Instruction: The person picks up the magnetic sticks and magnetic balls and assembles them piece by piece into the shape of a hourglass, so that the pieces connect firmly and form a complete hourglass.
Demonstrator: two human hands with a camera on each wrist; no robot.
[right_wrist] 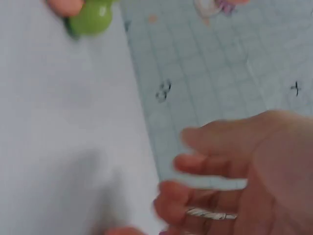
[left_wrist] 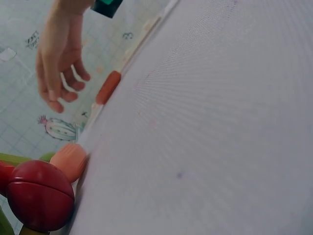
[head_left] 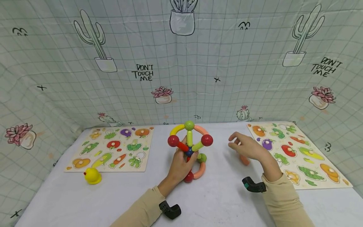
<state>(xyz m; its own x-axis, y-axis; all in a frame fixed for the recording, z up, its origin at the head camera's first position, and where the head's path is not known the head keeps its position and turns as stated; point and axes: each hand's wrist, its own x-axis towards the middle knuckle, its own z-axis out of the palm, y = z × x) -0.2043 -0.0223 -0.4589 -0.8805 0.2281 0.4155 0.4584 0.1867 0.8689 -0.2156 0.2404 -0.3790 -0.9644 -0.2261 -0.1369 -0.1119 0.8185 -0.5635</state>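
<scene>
My left hand (head_left: 179, 165) grips a magnetic ball-and-stick model near its blue center ball (head_left: 189, 152). Short red and green rods run from that ball to red balls (head_left: 207, 139) and green balls (head_left: 189, 125), with curved yellow and salmon rods joining some of them. A lower red ball (left_wrist: 41, 196) shows close up in the left wrist view. Apart from the model, on its right, my right hand (head_left: 248, 147) hovers with loosely bent fingers and nothing between them. Below it an orange rod (head_left: 244, 160) lies on the table, partly hidden by the hand.
Vegetable puzzle boards lie at both sides, the left board (head_left: 103, 148) and the right board (head_left: 309, 157). A yellow toy duck (head_left: 92, 176) sits at the left board's front edge. A cactus-print cloth (head_left: 195, 69) hangs behind the white table (head_left: 215, 201).
</scene>
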